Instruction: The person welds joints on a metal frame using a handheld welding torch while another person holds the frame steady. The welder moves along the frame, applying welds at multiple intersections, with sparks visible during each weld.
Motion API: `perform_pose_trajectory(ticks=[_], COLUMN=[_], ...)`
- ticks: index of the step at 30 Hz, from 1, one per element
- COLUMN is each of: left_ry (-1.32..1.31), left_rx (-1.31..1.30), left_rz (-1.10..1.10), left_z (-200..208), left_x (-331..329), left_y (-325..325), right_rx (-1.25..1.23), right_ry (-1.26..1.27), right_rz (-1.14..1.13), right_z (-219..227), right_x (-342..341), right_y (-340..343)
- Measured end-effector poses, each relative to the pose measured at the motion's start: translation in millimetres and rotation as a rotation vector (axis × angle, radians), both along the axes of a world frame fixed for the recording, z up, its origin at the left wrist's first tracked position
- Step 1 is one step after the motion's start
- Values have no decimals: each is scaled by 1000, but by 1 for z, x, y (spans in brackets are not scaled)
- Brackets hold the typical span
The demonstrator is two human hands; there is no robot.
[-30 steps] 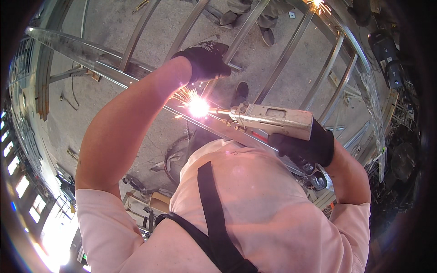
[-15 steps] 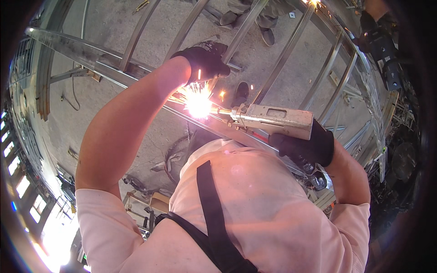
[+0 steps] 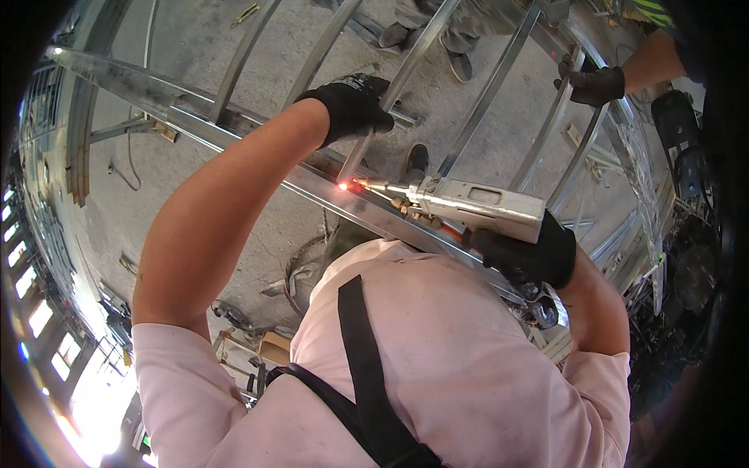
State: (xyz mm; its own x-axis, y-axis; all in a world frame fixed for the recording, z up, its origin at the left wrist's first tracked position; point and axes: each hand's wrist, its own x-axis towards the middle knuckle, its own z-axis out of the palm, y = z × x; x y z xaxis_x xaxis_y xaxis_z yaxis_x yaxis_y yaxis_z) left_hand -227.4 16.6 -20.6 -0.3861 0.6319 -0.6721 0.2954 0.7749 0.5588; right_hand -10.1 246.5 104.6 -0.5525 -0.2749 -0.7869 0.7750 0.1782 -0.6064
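My left hand (image 3: 355, 108), in a black glove, is closed around a square metal bar (image 3: 421, 58) close to its near end. That end meets a long metal rail (image 3: 382, 220) running in front of my body. In my gloved right hand (image 3: 534, 253) is a pale, boxy welding gun (image 3: 482, 204), held from below and partly hiding my fingers. Its thin brass-coloured nozzle points left at the joint of bar and rail, where a small red-orange spot (image 3: 343, 186) glows.
Several more crossbars (image 3: 491, 90) span the frame over a concrete floor (image 3: 195, 58). At the upper right a co-worker's gloved hand (image 3: 593, 84) touches a bar, beside a dark tool (image 3: 675, 125). Another person's shoes (image 3: 458, 64) show beyond the frame. A cable (image 3: 292, 273) lies below the rail.
The bright arc and sparks at my nozzle have died to a small glow. The far sparks at top right are gone too. The co-worker's hand has come onto a bar. My hands barely moved.
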Motion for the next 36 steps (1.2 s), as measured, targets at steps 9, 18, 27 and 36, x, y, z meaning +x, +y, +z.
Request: perform_pose_trajectory(ticks=[9,18,27,36], left_ry=[186,411,483,570], left_rx=[196,522,209,78], left_rz=[255,102,70,38], left_z=[5,22,-15,-29], left_x=[30,140,182,182], left_y=[-25,-48,10,21], right_rx=[139,307,461,554], right_ry=[95,217,291,475], right_rz=[-278,-487,-519,-403], right_z=[11,15,14,-10], right_x=[44,116,158,189], right_y=[9,5,-28,2])
